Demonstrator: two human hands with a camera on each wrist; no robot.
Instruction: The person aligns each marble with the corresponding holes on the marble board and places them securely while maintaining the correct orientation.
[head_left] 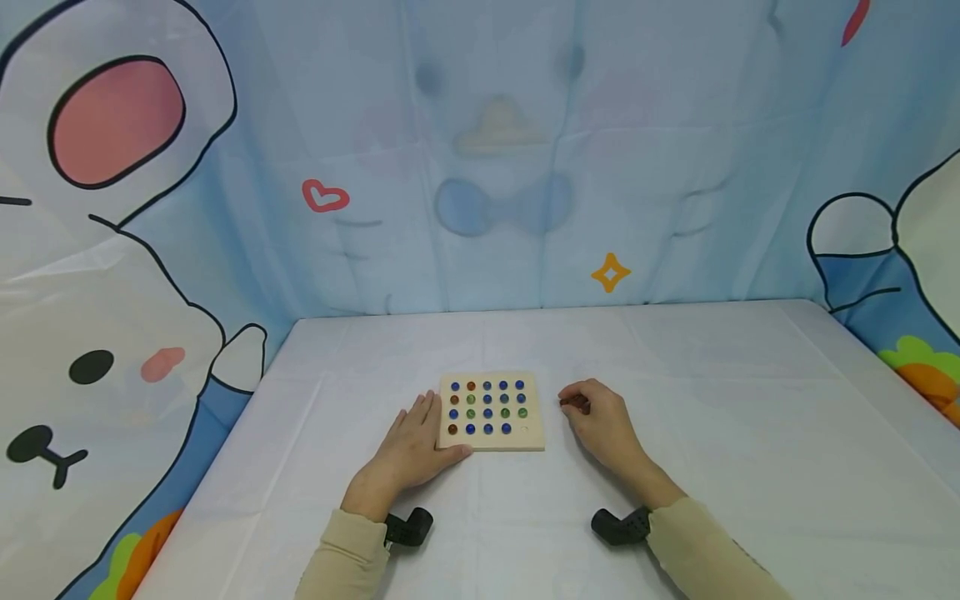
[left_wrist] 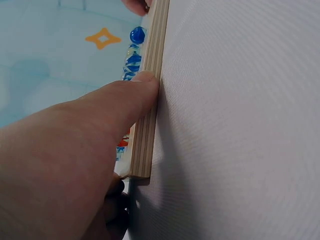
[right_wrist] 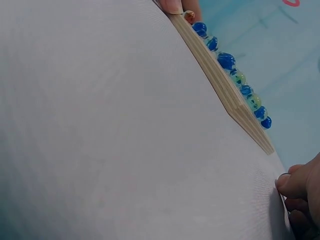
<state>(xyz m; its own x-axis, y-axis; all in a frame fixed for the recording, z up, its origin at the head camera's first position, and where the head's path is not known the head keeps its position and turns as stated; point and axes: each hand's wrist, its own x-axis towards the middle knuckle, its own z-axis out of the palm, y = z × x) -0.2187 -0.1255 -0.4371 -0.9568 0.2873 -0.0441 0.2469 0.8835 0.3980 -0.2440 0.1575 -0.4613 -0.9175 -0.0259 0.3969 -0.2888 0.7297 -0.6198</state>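
Observation:
A pale wooden board [head_left: 534,442] with rows of glass marbles lies on the white table. Its marbles are blue, green and brown, and one hollow at the front right corner holds none. My left hand [head_left: 408,446] lies along the board's left side with fingers straight. In the left wrist view its thumb [left_wrist: 135,92] presses on the layered front edge. To the right of the board, apart from it, my right hand [head_left: 603,423] has thumb and forefinger brought together. A small dark marble [head_left: 564,403] seems pinched at their tips, mostly hidden. The right wrist view shows the fingers without it.
A white cloth [head_left: 750,433] covers the table. Behind it hangs a blue printed curtain [head_left: 495,275] with cartoon figures. Black wrist cameras are strapped to both wrists, the left camera [head_left: 409,527] and the right camera [head_left: 621,527] near the cloth.

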